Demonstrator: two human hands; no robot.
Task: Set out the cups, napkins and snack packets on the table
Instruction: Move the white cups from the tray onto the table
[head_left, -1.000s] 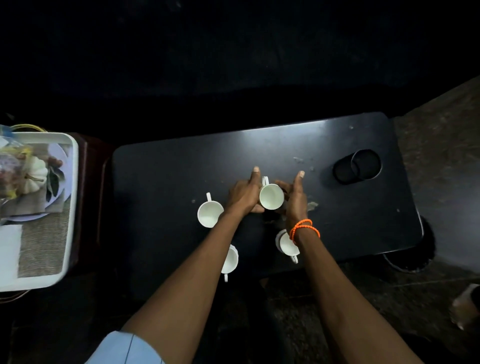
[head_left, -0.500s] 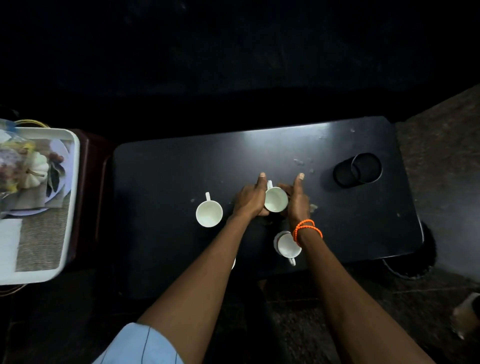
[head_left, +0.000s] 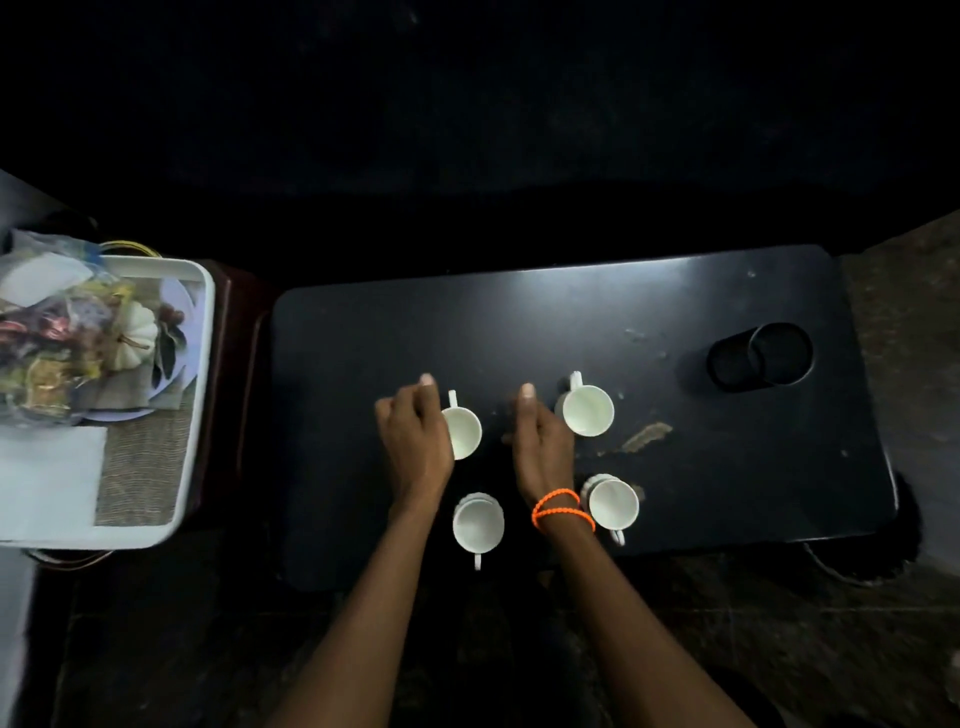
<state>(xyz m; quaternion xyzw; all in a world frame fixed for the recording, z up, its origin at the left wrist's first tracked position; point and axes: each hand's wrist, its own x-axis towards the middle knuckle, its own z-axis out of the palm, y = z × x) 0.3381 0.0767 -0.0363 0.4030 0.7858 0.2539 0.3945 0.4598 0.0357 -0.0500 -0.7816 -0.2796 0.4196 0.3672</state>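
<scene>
Now both hands had left the far right cup (head_left: 588, 411); the left hand (head_left: 415, 441) curled against the far left cup (head_left: 461, 432), the right hand (head_left: 540, 441) lay relaxed, so four cups stood placed.

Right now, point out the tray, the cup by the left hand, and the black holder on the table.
tray (head_left: 205, 332): head view, on its white right rim.
cup (head_left: 464, 432): head view, inside its bowl.
black holder (head_left: 779, 353): head view, on its open mouth.
</scene>
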